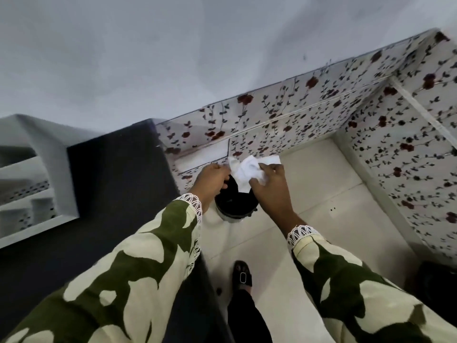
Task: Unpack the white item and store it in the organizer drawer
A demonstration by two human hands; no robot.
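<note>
A crumpled white sheet (248,169), either paper or wrapping, hangs between both hands over a round bin with a black liner (233,203) on the floor. My right hand (270,186) pinches the sheet's right side. My left hand (212,180) has its fingers curled by the sheet's left edge and the bin's rim; whether it grips the sheet or the liner is unclear. Both sleeves are green and cream with white lace cuffs. A white shelf-like unit (32,179) with compartments stands at the far left.
A dark counter (118,194) runs along the left, its edge close to my left arm. Floral-tiled walls (309,115) enclose the pale tiled floor (319,184). My sandalled foot (242,274) stands below the bin. A dark object (437,288) sits at the lower right.
</note>
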